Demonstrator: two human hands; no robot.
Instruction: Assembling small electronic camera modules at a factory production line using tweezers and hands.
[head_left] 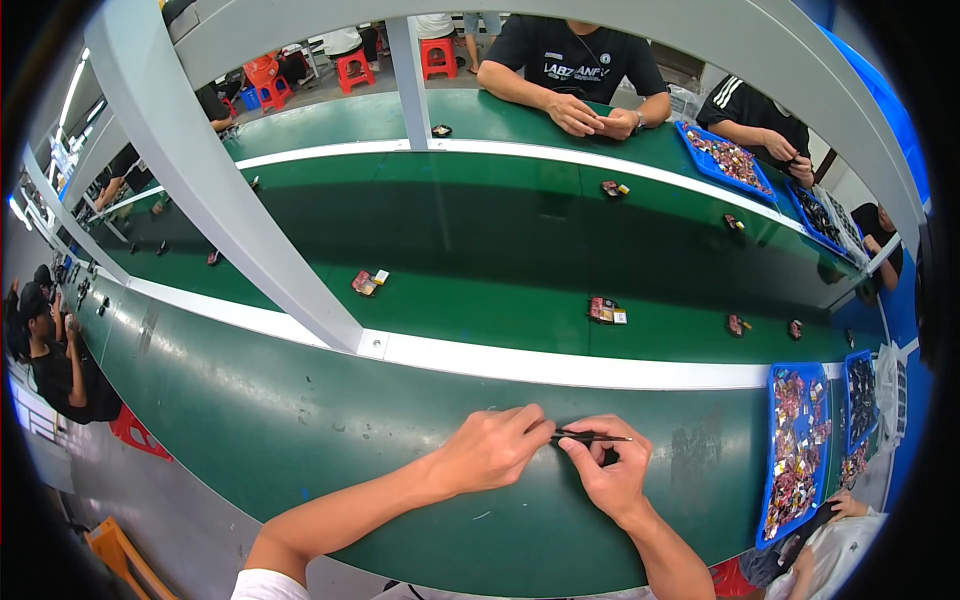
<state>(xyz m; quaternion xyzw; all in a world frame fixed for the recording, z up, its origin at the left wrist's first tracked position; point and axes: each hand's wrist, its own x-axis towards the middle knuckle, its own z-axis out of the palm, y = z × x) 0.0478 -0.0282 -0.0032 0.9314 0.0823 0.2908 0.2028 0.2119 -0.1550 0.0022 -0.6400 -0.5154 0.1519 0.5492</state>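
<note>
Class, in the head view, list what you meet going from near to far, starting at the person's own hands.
Left hand and right hand on black tweezers → white rail → small part on the belt → seated person's clasped hands.

I can't make out the small part under my left hand (492, 447); the pieces in the blue tray (770, 500) are too tiny to identify.

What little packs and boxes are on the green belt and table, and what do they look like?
Small pack: on the belt's left, flat, red and yellow.
Small pack: mid belt, dark red with a white tag.
Blue tray: right of the hands, rectangular, full of red and yellow bits.
Blue tray: far side, same filling.
</note>
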